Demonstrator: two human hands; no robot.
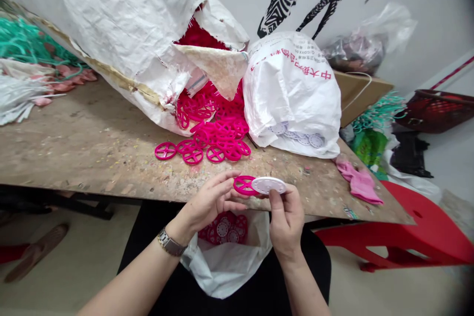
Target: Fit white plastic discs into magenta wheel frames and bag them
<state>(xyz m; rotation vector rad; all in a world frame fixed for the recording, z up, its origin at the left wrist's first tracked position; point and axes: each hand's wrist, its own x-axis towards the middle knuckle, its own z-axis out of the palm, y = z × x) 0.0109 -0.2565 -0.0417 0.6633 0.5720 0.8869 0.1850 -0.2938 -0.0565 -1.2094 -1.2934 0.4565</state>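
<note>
The right hand (288, 219) grips the white disc (269, 185) between thumb and fingers, near the front edge of the bench (89, 153). The left hand (209, 198) curves beside the pink wheel (244, 185), which overlaps the disc; whether its fingers pinch, I cannot tell. Better to keep both pieces level and steady.
</note>
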